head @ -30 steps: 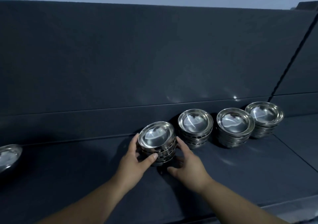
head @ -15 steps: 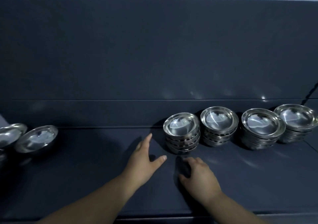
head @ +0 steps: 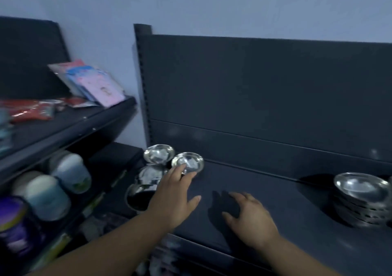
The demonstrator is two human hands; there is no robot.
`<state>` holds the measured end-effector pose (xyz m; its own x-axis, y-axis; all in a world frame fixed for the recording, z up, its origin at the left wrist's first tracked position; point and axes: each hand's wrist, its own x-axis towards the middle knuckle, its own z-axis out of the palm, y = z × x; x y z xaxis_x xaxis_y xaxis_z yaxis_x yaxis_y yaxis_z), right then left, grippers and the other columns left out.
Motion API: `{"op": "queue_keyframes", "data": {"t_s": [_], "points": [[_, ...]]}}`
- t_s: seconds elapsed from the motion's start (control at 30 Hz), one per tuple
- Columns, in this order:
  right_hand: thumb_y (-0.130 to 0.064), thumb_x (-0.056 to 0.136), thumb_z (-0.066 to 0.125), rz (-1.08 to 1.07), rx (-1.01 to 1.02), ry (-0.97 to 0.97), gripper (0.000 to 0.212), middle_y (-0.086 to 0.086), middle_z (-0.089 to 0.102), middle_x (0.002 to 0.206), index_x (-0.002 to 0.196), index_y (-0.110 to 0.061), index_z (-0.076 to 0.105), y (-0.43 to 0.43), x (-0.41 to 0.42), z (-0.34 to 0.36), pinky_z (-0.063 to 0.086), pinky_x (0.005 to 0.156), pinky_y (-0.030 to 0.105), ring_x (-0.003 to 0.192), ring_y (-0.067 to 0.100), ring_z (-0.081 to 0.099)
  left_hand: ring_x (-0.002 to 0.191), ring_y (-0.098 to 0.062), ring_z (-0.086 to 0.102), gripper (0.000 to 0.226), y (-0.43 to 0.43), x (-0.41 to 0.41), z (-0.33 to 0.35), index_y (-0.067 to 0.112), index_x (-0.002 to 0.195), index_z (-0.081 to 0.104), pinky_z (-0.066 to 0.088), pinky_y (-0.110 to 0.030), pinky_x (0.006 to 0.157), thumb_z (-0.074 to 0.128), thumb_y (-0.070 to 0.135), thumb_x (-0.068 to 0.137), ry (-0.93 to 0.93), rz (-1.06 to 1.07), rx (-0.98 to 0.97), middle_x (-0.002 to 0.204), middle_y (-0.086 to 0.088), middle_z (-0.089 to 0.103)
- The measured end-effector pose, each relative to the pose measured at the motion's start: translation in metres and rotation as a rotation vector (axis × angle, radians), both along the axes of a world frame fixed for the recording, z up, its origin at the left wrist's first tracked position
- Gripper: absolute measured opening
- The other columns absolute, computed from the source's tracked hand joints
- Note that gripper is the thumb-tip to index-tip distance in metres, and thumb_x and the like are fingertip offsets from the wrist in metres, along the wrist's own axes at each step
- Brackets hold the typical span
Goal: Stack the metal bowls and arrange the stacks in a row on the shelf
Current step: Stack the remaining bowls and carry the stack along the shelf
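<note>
Several loose metal bowls lie at the left end of the dark shelf [head: 286, 193]: one at the back [head: 158, 153], one beside it [head: 189, 162], and two nearer ones [head: 149, 175] [head: 139, 196]. My left hand [head: 175, 193] reaches over them with fingers spread, its fingertips at the rim of the right-hand loose bowl. My right hand [head: 249, 217] hovers low over the bare shelf, fingers loosely bent, holding nothing. A stack of bowls [head: 360, 199] stands at the right edge of the view.
The shelf's dark back panel [head: 265, 89] rises behind. A neighbouring shelf unit at the left holds colourful packets [head: 93, 83] on top and white tubs [head: 70, 171] plus a purple container [head: 14, 224] below.
My view has swung left, away from the row of stacks. Both hands have let go of the stack and moved left; my left hand now reaches the loose bowls.
</note>
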<state>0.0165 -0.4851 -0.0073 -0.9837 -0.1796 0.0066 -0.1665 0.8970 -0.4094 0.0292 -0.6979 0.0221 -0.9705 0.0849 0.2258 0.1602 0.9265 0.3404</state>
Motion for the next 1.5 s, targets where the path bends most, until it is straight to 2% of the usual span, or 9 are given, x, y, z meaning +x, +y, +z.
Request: {"op": "queue_keyframes", "data": {"t_s": [0.17, 0.3, 0.47, 0.77, 0.93, 1.07, 1.2, 1.4, 1.5], "points": [[-0.050, 0.083, 0.061, 0.034, -0.108, 0.002, 0.061, -0.006, 0.044, 0.144, 0.140, -0.034, 0.043, -0.084, -0.003, 0.008, 0.040, 0.107, 0.030, 0.129, 0.016, 0.047, 0.143, -0.020, 0.021, 0.065, -0.092, 0.012, 0.008, 0.025, 0.143, 0.038, 0.019, -0.032, 0.118, 0.061, 0.045, 0.085, 0.009, 0.139, 0.052, 0.156, -0.002, 0.024], [-0.048, 0.084, 0.063, 0.047, -0.182, -0.015, 0.060, -0.005, 0.045, 0.144, 0.139, -0.031, 0.046, -0.124, -0.004, 0.008, 0.038, 0.106, 0.025, 0.130, 0.014, 0.046, 0.145, -0.019, 0.016, 0.068, -0.143, 0.020, -0.005, 0.023, 0.147, 0.031, 0.017, -0.031, 0.118, 0.060, 0.043, 0.088, -0.126, 0.248, 0.206, 0.158, -0.002, 0.018], [-0.046, 0.085, 0.064, 0.082, -0.217, -0.009, 0.062, -0.004, 0.044, 0.146, 0.141, -0.029, 0.043, -0.151, -0.010, 0.007, 0.034, 0.106, 0.021, 0.132, 0.012, 0.044, 0.141, -0.014, 0.028, 0.072, -0.165, 0.021, -0.025, 0.020, 0.149, 0.027, 0.020, -0.019, 0.109, 0.059, 0.043, 0.089, -0.251, 0.272, 0.321, 0.156, -0.002, 0.021], [-0.029, 0.083, 0.069, 0.318, -0.081, 0.029, 0.082, -0.008, 0.011, 0.160, 0.149, -0.038, 0.022, -0.183, -0.051, 0.017, 0.039, 0.108, 0.028, 0.142, 0.016, 0.029, 0.139, -0.015, 0.031, 0.068, -0.160, 0.008, -0.040, 0.025, 0.148, 0.027, 0.025, -0.024, 0.110, 0.057, 0.043, 0.090, -0.363, 0.277, 0.384, 0.154, 0.002, 0.028], [-0.019, 0.084, 0.064, 0.448, 0.041, 0.037, 0.081, -0.004, 0.009, 0.162, 0.149, -0.039, 0.020, -0.201, -0.071, 0.019, 0.036, 0.112, 0.033, 0.145, 0.020, 0.025, 0.113, -0.004, 0.051, 0.053, -0.160, 0.008, -0.041, 0.037, 0.141, 0.038, 0.038, -0.017, 0.093, 0.056, 0.042, 0.091, -0.420, 0.259, 0.469, 0.133, 0.012, 0.055], [-0.018, 0.088, 0.059, 0.433, 0.008, 0.023, 0.074, -0.007, 0.017, 0.160, 0.149, -0.037, 0.023, -0.202, -0.081, 0.019, 0.042, 0.106, 0.030, 0.139, 0.018, 0.035, 0.097, 0.001, 0.052, 0.043, -0.157, 0.005, -0.043, 0.038, 0.134, 0.045, 0.039, -0.011, 0.078, 0.055, 0.032, 0.093, -0.405, 0.295, 0.577, 0.111, 0.017, 0.058], [-0.010, 0.089, 0.051, 0.297, -0.132, -0.039, 0.070, 0.003, 0.038, 0.149, 0.149, -0.034, 0.024, -0.196, -0.092, 0.017, 0.045, 0.096, 0.026, 0.126, 0.020, 0.047, 0.084, -0.012, 0.068, 0.029, -0.153, -0.001, -0.044, 0.034, 0.120, 0.058, 0.059, -0.029, 0.075, 0.057, 0.024, 0.092, -0.423, 0.351, 0.755, 0.108, 0.010, 0.066], [-0.002, 0.090, 0.045, 0.181, -0.227, -0.061, 0.070, 0.009, 0.041, 0.147, 0.150, -0.031, 0.024, -0.188, -0.102, 0.012, 0.042, 0.101, 0.029, 0.130, 0.023, 0.045, 0.097, -0.014, 0.069, 0.039, -0.156, -0.008, -0.053, 0.042, 0.105, 0.065, 0.059, -0.040, 0.081, 0.068, 0.053, 0.068, -0.418, 0.391, 0.874, 0.110, 0.006, 0.070], [0.001, 0.092, 0.039, 0.149, -0.306, -0.006, 0.066, 0.007, 0.038, 0.148, 0.150, -0.028, 0.026, -0.185, -0.107, 0.022, 0.033, 0.095, 0.017, 0.129, 0.020, 0.044, 0.092, -0.015, 0.071, 0.025, -0.151, -0.011, -0.053, 0.033, 0.105, 0.067, 0.060, -0.041, 0.079, 0.068, 0.037, 0.081, -0.415, 0.392, 0.917, 0.108, 0.001, 0.071]]}}
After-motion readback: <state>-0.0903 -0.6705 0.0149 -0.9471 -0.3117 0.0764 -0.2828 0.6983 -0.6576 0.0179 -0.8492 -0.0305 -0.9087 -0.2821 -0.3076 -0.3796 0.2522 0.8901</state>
